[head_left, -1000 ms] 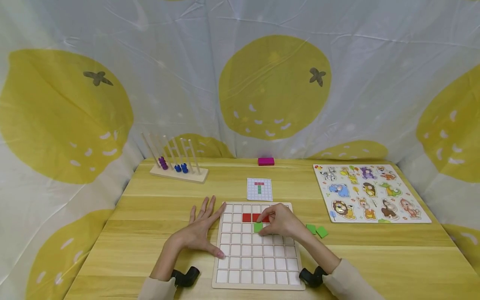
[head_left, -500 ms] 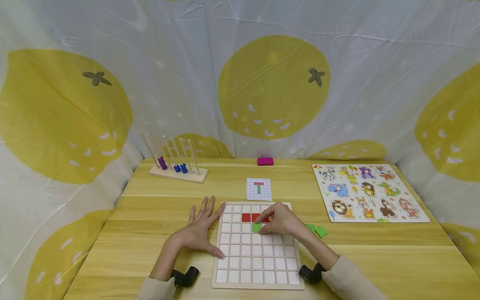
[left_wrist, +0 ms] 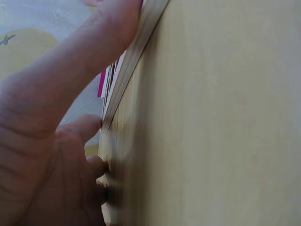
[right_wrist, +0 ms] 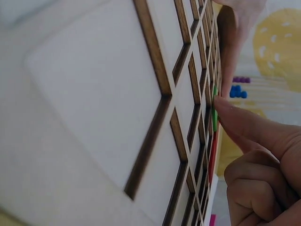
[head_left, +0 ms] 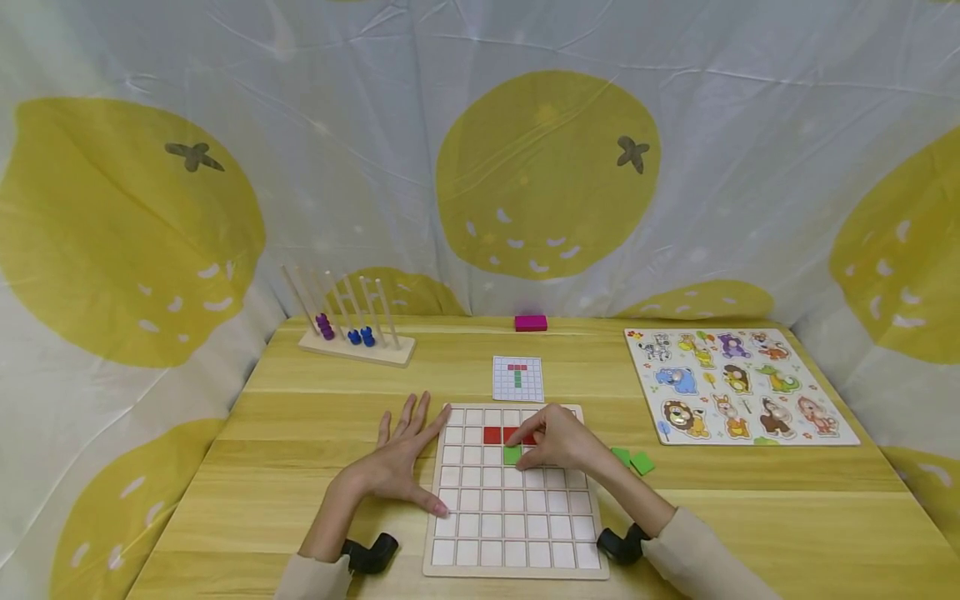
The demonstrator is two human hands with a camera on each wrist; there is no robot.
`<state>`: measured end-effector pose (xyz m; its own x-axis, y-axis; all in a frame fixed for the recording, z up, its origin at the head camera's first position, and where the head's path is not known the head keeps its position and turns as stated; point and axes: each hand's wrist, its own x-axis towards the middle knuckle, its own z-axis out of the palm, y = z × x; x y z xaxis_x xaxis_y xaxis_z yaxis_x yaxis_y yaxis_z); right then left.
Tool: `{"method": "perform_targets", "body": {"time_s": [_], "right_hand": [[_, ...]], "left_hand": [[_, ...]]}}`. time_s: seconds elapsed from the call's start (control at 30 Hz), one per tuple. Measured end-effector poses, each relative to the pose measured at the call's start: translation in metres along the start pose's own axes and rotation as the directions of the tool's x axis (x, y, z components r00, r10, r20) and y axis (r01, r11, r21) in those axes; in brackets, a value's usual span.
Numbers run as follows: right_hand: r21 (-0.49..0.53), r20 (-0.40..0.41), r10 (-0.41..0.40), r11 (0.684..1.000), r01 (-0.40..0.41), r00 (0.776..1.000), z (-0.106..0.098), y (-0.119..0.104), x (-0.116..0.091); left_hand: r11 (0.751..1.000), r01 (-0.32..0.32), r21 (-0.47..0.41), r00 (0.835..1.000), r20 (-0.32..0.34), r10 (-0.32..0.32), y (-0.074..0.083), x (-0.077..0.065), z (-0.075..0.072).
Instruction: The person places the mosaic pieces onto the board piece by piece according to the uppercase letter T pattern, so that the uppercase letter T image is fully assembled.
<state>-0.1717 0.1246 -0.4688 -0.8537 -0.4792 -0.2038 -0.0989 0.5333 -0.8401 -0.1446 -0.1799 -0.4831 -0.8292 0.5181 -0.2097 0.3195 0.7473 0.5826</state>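
Note:
A pale wooden grid board [head_left: 515,552] with white cells lies in front of me. Thumb and index finger of my right hand [head_left: 562,442] pinch a green square tile [head_left: 512,456], set in the cell just below the middle of three red tiles [head_left: 492,435]. The right wrist view shows the thumb right on that green tile [right_wrist: 215,113], low at the board's surface, with the other fingers curled. My left hand [head_left: 401,467] is spread along the board's left side, thumb and index fingertip at its edge. Two loose green tiles [head_left: 642,463] lie right of the board, under the right forearm.
Behind the board is a paper card [head_left: 517,379] printed with a red and green T pattern. A magenta block [head_left: 530,323] sits at the back. At back left stands a peg rack [head_left: 360,348] with purple and blue pieces; an animal puzzle board [head_left: 738,387] lies at right.
The green tile has shifted slightly left under my right fingers and now lines up below the middle red tile. My left hand has stayed in place.

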Motion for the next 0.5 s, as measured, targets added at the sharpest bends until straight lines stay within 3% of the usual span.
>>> {"method": "perform_targets", "body": {"time_s": [0.23,0.5], "right_hand": [[0.004,-0.001,-0.022,1.0,0.022,1.0,-0.016,0.007,-0.008],[0.003,-0.067,0.01,1.0,-0.01,0.998,-0.055,0.03,-0.032]], "left_hand": [[1.0,0.004,0.001,1.0,-0.002,-0.004,0.0,0.0,0.001],[1.0,0.002,0.0,1.0,0.0,-0.002,0.0,0.0,0.0]]}}
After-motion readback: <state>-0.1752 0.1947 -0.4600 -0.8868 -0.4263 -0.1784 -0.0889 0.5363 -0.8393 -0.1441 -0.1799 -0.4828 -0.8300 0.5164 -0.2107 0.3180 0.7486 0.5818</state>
